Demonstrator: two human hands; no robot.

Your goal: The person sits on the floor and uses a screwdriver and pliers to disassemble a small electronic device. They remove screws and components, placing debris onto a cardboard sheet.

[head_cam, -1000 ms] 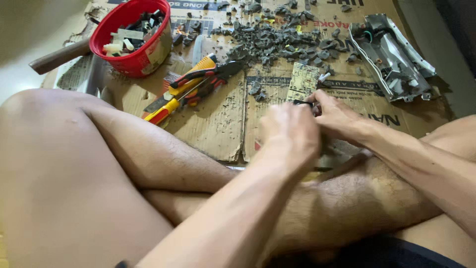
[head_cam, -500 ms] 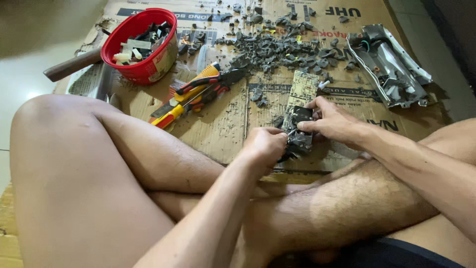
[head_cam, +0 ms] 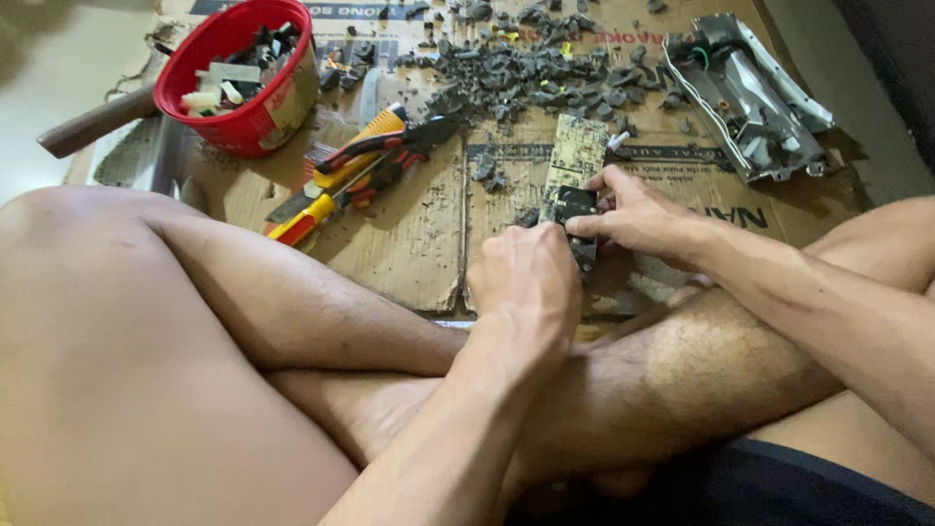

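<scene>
Pinching circuit board (head_cam: 575,170) near edge: left hand (head_cam: 526,278), right hand (head_cam: 638,214).

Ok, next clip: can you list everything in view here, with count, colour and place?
Round red plastic bowl: one, top left, holds small scrap parts.
Flat brown cardboard sheet: one, under everything.
Pile of dark grey broken fragments: many, top centre.
Red-and-yellow handled hand tools: several, count unclear, left of centre.
Pale green circuit board: one, centre.
Silver metal casing: one, top right.
Small black component: one, between both hands.
Left hand: on the component.
Right hand: fingers on the component.
Legs: two, crossed.
</scene>
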